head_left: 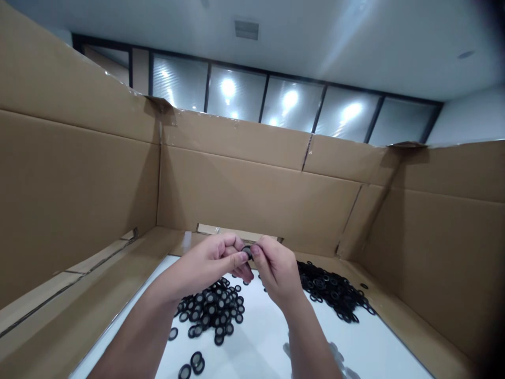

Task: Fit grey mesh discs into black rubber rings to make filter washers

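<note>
Between both hands, raised over the white board, is a small black ring with a grey centre [246, 251]. My left hand [221, 256] pinches its left side between thumb and fingers. From the right, the thumb and curled fingers of my right hand [276, 266] press on its other edge. Below my left wrist lies a pile of black rings with grey discs in them [213, 308]. Beyond my right hand a heap of black rings [333, 289] looks open in the middle. Partly behind my right forearm are several pale grey discs [337, 355].
Tall cardboard walls [244, 184] enclose the white board [252, 342] at the left, back and right. A few finished-looking rings with grey centres [193, 366] lie apart near the front. One loose black ring [363, 286] rests on the cardboard at the right.
</note>
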Available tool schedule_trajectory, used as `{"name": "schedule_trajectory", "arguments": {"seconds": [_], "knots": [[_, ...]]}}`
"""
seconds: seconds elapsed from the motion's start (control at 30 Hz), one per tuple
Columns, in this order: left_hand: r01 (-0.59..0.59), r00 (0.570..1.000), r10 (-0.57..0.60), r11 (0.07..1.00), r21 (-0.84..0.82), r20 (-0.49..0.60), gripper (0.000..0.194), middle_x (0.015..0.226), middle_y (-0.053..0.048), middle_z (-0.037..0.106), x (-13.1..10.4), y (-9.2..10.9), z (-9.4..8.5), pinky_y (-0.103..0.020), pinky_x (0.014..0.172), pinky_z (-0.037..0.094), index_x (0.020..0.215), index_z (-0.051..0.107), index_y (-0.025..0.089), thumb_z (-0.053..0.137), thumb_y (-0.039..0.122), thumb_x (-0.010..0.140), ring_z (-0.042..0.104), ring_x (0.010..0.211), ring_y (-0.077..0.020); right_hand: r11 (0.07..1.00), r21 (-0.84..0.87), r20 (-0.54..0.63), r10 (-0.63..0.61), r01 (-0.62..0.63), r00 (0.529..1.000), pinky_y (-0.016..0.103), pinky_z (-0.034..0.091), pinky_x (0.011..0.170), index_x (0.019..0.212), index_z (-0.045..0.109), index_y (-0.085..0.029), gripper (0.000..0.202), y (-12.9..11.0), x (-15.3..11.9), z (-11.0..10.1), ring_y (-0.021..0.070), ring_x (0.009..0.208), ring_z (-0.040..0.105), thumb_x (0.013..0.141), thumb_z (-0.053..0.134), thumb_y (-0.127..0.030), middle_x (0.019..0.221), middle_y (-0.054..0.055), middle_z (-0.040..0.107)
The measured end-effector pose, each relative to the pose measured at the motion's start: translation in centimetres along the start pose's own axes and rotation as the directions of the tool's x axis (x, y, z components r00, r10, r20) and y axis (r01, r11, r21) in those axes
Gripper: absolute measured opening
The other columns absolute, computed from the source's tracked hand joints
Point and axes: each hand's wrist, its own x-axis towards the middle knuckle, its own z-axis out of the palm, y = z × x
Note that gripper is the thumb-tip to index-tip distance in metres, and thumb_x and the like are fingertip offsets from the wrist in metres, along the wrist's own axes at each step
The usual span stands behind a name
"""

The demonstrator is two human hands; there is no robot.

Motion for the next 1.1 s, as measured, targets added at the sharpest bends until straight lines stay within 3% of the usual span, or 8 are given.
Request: {"name": "schedule_trajectory", "arguments": {"seconds": [0.17,0.33,0.5,0.63,0.73,0.87,0.97,1.1], "knots": [[-0.038,0.999,0.034,0.995,-0.091,-0.042,0.024,0.090,-0.008,0.073,0.4,-0.2,0.1,-0.034,0.084,0.054,0.096,0.062,0.013,0.060,0.037,0.094,0.070,0.087,-0.0178,1.000,-0.013,-0.052,0.026,-0.027,0.998,0.024,0.033,0.059,0.073,0.047,-0.020,0.026,-0.2,0.0,0.6,0.0104,0.060,0.045,0.099,0.046,-0.020,0.065,-0.003,0.048],[-0.095,0.989,0.080,0.988,-0.118,-0.127,0.024,0.077,-0.003,0.067,1.1,-0.3,0.8,-0.027,0.073,0.053,0.092,0.065,0.013,0.062,0.036,0.093,0.065,0.073,-0.0130,0.996,0.034,-0.110,0.082,-0.079,0.991,0.023,0.030,0.055,0.068,0.040,-0.020,0.031,-0.2,-0.1,0.5,0.0092,0.056,0.040,0.099,0.044,-0.022,0.061,-0.004,0.042],[-0.027,0.995,0.025,1.000,-0.015,-0.099,0.019,0.077,-0.002,0.068,0.9,-0.2,0.6,-0.022,0.071,0.050,0.091,0.068,0.015,0.065,0.033,0.091,0.064,0.074,-0.0110,0.985,0.091,0.026,0.145,-0.147,0.989,0.024,0.028,0.054,0.065,0.038,-0.020,0.037,0.0,0.1,-0.2,0.0090,0.054,0.039,0.100,0.043,-0.028,0.057,-0.004,0.041],[0.034,0.999,-0.034,0.999,-0.002,-0.041,0.021,0.071,0.000,0.069,0.6,-0.4,0.3,-0.020,0.064,0.048,0.079,0.063,0.016,0.067,0.034,0.089,0.064,0.069,-0.0102,0.958,0.231,0.175,0.133,-0.172,0.976,0.024,0.028,0.052,0.062,0.038,-0.019,0.040,0.3,0.2,-0.7,0.0086,0.052,0.037,0.100,0.043,-0.031,0.056,-0.005,0.040],[0.053,0.998,-0.053,0.998,-0.019,0.020,0.022,0.067,0.001,0.069,0.2,-0.3,0.0,-0.020,0.061,0.047,0.075,0.058,0.016,0.068,0.031,0.089,0.065,0.065,-0.0105,0.935,0.315,0.197,0.105,-0.164,0.975,0.024,0.028,0.051,0.060,0.038,-0.020,0.042,0.5,0.1,-0.8,0.0088,0.052,0.036,0.099,0.044,-0.031,0.055,-0.005,0.038],[0.058,0.995,-0.060,0.998,0.028,0.083,0.023,0.066,0.000,0.069,-0.4,0.1,-0.7,-0.021,0.060,0.046,0.074,0.056,0.016,0.069,0.028,0.088,0.065,0.064,-0.0112,0.945,0.310,0.167,0.051,-0.101,0.985,0.024,0.027,0.051,0.060,0.036,-0.020,0.041,0.2,0.1,-0.4,0.0084,0.052,0.034,0.098,0.046,-0.028,0.056,-0.005,0.035],[0.045,0.997,-0.048,0.998,0.047,0.059,0.022,0.068,0.000,0.067,-0.3,0.1,-0.9,-0.022,0.062,0.047,0.076,0.059,0.015,0.068,0.031,0.089,0.063,0.067,-0.0113,0.968,0.244,0.112,0.025,-0.052,0.993,0.023,0.026,0.051,0.062,0.037,-0.019,0.038,-0.2,0.2,0.0,0.0078,0.052,0.035,0.098,0.048,-0.025,0.057,-0.005,0.037],[-0.062,0.998,0.059,0.993,-0.104,-0.036,0.019,0.077,0.000,0.062,0.7,-0.3,0.7,-0.024,0.068,0.050,0.088,0.064,0.015,0.065,0.033,0.091,0.060,0.071,-0.0110,0.988,0.143,-0.134,0.071,-0.052,0.988,0.022,0.029,0.051,0.062,0.039,-0.019,0.036,-0.4,0.0,0.7,0.0077,0.051,0.037,0.097,0.048,-0.022,0.056,-0.005,0.040]]}}
